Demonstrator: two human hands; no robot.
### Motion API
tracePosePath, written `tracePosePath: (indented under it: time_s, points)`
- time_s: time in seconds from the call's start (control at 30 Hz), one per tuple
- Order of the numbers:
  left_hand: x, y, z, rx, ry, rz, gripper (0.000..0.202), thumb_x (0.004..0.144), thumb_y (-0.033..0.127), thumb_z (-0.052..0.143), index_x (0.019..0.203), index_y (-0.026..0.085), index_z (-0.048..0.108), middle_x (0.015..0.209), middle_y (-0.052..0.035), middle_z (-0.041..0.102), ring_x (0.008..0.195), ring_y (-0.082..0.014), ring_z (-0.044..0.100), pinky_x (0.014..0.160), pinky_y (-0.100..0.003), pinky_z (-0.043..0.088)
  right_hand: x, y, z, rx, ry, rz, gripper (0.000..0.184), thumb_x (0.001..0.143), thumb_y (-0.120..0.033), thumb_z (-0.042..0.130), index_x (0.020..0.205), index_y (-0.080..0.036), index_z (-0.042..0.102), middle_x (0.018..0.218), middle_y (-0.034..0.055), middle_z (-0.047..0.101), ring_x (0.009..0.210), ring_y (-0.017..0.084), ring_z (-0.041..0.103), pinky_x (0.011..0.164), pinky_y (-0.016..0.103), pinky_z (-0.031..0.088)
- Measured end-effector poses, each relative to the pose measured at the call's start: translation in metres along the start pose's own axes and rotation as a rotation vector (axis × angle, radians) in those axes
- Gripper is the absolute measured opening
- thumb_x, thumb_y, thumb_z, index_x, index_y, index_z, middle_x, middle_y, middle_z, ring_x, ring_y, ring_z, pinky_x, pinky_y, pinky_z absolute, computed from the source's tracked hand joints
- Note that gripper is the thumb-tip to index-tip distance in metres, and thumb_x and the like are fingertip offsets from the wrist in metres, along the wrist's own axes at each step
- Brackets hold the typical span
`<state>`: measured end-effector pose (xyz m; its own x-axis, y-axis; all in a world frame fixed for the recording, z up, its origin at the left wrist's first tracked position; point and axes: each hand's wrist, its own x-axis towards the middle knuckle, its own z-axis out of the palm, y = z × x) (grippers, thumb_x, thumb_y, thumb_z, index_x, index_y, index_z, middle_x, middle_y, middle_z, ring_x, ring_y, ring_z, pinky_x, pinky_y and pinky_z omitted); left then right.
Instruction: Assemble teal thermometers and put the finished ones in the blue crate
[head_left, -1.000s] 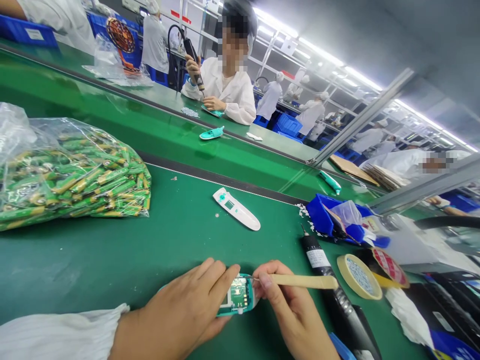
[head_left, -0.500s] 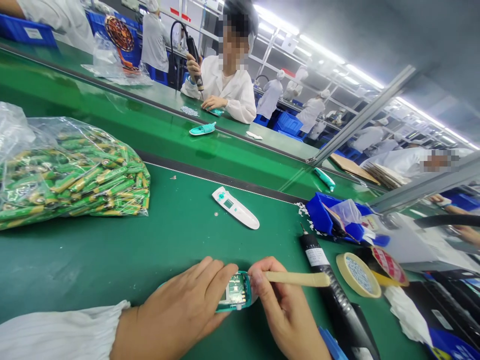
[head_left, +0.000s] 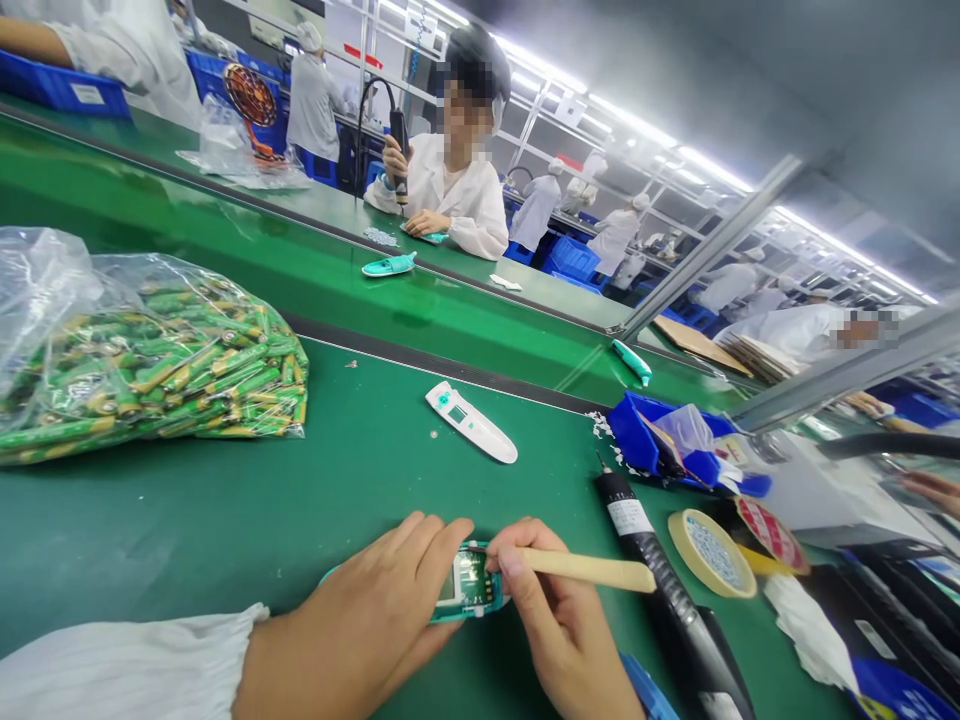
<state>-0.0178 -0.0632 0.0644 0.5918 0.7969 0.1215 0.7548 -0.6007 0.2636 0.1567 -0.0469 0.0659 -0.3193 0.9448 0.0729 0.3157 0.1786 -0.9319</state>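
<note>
My left hand [head_left: 367,610] is wrapped over a teal handheld device housing [head_left: 491,603] and holds it low above the green bench. The housing's open end shows a green circuit board [head_left: 474,575]; the rest lies hidden under my palm. In a pinch, my right hand [head_left: 562,620] grips a slim tool with a tan handle [head_left: 592,568]. Its thin dark tip reaches over the upper edge of the board; whether it touches is too small to tell. Beyond my hands lies a white device shell [head_left: 472,423] with a small display window and teal buttons.
On the left sits a clear bag of green batteries [head_left: 187,360]. To the right are a black electric screwdriver [head_left: 660,580], a tape ring holding small screws [head_left: 712,553] and a blue bin [head_left: 652,435]. Across the green conveyor [head_left: 315,260], a co-worker [head_left: 450,190] holds another screwdriver.
The tool's tip has moved left over the board, and its handle now slopes down to the right. The co-worker's screwdriver has come down. The view has shifted slightly.
</note>
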Motion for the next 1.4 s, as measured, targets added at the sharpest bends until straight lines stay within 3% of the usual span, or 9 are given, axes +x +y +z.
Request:
tracePosePath:
  time_s: [0.37, 0.73, 1.03, 1.13, 1.23, 1.3, 1.4]
  points:
    - [0.003, 0.002, -0.002, -0.027, -0.092, -0.061, 0.053, 0.076, 0.02, 0.059, 0.126, 0.011, 0.042, 0.121, -0.0165, 0.057, 0.108, -0.0307, 0.056, 0.084, -0.04, 0.05, -0.001, 0.0, 0.001, -0.073, -0.016, -0.018, 0.021, 0.09, -0.033, 0.041, 0.08, -0.02, 0.054, 0.07, -0.0002, 0.048, 0.061, 0.012, 0.044, 0.055, 0.022, 0.038]
    - [0.0, 0.002, -0.001, 0.005, -0.008, -0.029, 0.046, 0.076, 0.021, 0.06, 0.119, 0.011, 0.046, 0.114, -0.0165, 0.061, 0.1, -0.0324, 0.06, 0.079, -0.042, 0.052, 0.002, -0.004, 0.002, -0.161, -0.023, -0.109, 0.018, 0.09, -0.026, 0.04, 0.08, -0.02, 0.053, 0.073, 0.0, 0.05, 0.065, 0.012, 0.047, 0.059, 0.023, 0.038]
    - [-0.005, -0.002, 0.011, -0.136, 0.09, -0.067, 0.044, 0.08, 0.019, 0.052, 0.122, 0.019, 0.038, 0.119, -0.0097, 0.057, 0.109, -0.0253, 0.054, 0.088, -0.037, 0.048, -0.001, 0.001, 0.005, -0.248, -0.031, -0.161, 0.019, 0.092, -0.026, 0.037, 0.08, -0.02, 0.051, 0.075, 0.0014, 0.052, 0.07, 0.014, 0.05, 0.062, 0.025, 0.041]
    - [-0.005, -0.004, 0.01, -0.237, 0.115, -0.102, 0.041, 0.08, 0.018, 0.051, 0.12, 0.023, 0.041, 0.118, -0.0073, 0.057, 0.107, -0.023, 0.054, 0.089, -0.037, 0.047, -0.001, 0.0, -0.006, -0.223, 0.01, -0.112, 0.018, 0.093, -0.029, 0.035, 0.088, -0.021, 0.051, 0.073, 0.0004, 0.053, 0.067, 0.014, 0.052, 0.06, 0.024, 0.044]
    - [-0.007, -0.007, 0.005, -0.293, 0.107, -0.128, 0.046, 0.078, 0.021, 0.053, 0.122, 0.023, 0.041, 0.121, -0.0077, 0.055, 0.109, -0.0239, 0.052, 0.092, -0.039, 0.044, 0.006, 0.002, -0.031, -0.564, 0.044, -0.128, 0.017, 0.092, -0.025, 0.035, 0.094, -0.02, 0.051, 0.081, 0.0029, 0.057, 0.075, 0.015, 0.055, 0.068, 0.026, 0.047]
    - [-0.009, -0.01, 0.0, -0.286, 0.078, -0.158, 0.049, 0.076, 0.025, 0.055, 0.123, 0.021, 0.041, 0.122, -0.0093, 0.054, 0.111, -0.0259, 0.05, 0.094, -0.042, 0.042, 0.014, 0.006, -0.051, -0.831, 0.011, -0.129, 0.018, 0.088, -0.015, 0.038, 0.094, -0.019, 0.055, 0.088, 0.0069, 0.058, 0.083, 0.019, 0.056, 0.074, 0.032, 0.048]
    - [-0.012, -0.015, -0.006, -0.291, 0.031, -0.192, 0.04, 0.077, 0.028, 0.053, 0.116, 0.022, 0.049, 0.11, -0.0075, 0.058, 0.103, -0.0252, 0.052, 0.09, -0.041, 0.042, 0.029, 0.009, -0.074, -0.988, 0.032, -0.073, 0.035, 0.075, 0.002, 0.038, 0.096, -0.012, 0.061, 0.094, 0.0168, 0.058, 0.089, 0.03, 0.055, 0.077, 0.047, 0.046]
